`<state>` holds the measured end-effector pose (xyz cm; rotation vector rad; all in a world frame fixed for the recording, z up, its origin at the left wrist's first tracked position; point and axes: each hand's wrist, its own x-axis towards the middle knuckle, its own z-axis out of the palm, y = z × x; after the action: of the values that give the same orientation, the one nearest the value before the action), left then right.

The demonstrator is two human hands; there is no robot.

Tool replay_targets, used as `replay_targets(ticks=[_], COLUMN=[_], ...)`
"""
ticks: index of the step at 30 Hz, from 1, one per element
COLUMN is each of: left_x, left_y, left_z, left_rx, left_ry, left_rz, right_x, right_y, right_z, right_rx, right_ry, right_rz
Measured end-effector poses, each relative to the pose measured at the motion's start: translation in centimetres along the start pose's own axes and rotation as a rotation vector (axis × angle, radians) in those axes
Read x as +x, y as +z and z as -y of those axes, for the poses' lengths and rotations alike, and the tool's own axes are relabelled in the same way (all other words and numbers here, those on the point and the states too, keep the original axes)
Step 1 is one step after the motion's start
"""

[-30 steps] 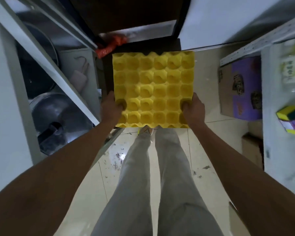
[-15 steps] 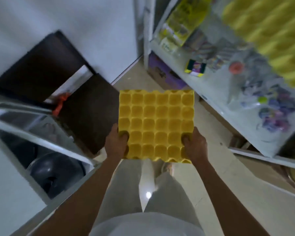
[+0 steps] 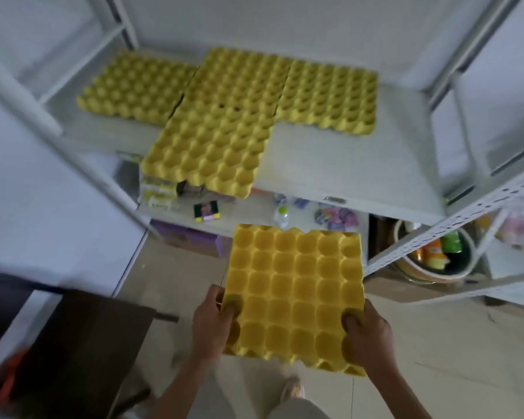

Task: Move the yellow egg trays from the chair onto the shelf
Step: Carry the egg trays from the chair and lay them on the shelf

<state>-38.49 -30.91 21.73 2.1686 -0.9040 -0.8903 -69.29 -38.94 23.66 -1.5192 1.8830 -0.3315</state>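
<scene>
I hold a yellow egg tray [image 3: 294,291] flat in front of me, below the level of the shelf. My left hand [image 3: 211,323] grips its near left edge and my right hand [image 3: 368,340] grips its near right edge, thumbs pressed into cups. On the white shelf board [image 3: 345,164] lie several yellow egg trays: one at the back left [image 3: 133,86], one at the back right [image 3: 330,98], and a long run down the middle [image 3: 218,128] that overhangs the front edge. The dark brown chair [image 3: 85,346] stands at the lower left with nothing on its seat.
White shelf posts [image 3: 58,140] rise on the left and a perforated rail [image 3: 454,231] runs on the right. The lower shelf holds a sponge pack [image 3: 207,211], a bottle [image 3: 281,217] and packets. A bowl of bottles [image 3: 436,255] sits at the right. The floor is tiled.
I have turned from the chair toward the shelf with the tray still in both hands. The shelf with its trays now fills the view, and the chair has slid to the lower left.
</scene>
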Motion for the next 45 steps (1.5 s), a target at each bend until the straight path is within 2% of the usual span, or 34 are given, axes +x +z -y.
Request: replay_targets(ticks=[7, 14, 17, 22, 24, 28, 29, 32, 34, 45], left_x=[3.8, 11.4, 15.4, 18.6, 19.5, 24.9, 26.8, 31.3, 32.8, 35.0], left_y=[2.3, 0.8, -0.1, -2.3, -3.7, -7.1, -7.5, -7.7, -7.1, -6.2], left_z=[-11.8, -18.1, -19.7, -20.7, -20.5, -21.3, -21.3, -20.2, -18.5, -16.6], left_rx=[-0.026, 0.080, 0.090, -0.057, 0.013, 0.290, 0.398, 0.776, 0.892, 0.884], left_ry=[0.230, 0.413, 0.420, 0.379, 0.486, 0.880, 0.932, 0.855, 0.797, 0.829], left_rz=[-0.024, 0.069, 0.112, 0.251, 0.276, 0.019, -0.010, 0.030, 0.046, 0.019], right_x=[4.9, 12.6, 16.5, 20.6, 21.3, 22.9, 23.5, 24.9, 25.5, 26.1], right_y=[-6.3, -7.3, -7.8, -7.0, -6.8, -7.3, -7.5, -7.9, -7.9, -7.2], right_z=[0.3, 5.0, 7.9, 11.2, 11.7, 12.8, 13.2, 14.2, 14.7, 15.0], right_rx=[0.198, 0.174, 0.151, 0.067, 0.040, -0.032, -0.061, -0.136, -0.136, -0.211], right_ry=[0.035, 0.084, 0.158, 0.166, 0.189, 0.169, 0.159, 0.117, 0.108, 0.052], right_rz=[-0.121, -0.197, -0.216, -0.205, -0.210, -0.281, -0.285, -0.263, -0.245, -0.234])
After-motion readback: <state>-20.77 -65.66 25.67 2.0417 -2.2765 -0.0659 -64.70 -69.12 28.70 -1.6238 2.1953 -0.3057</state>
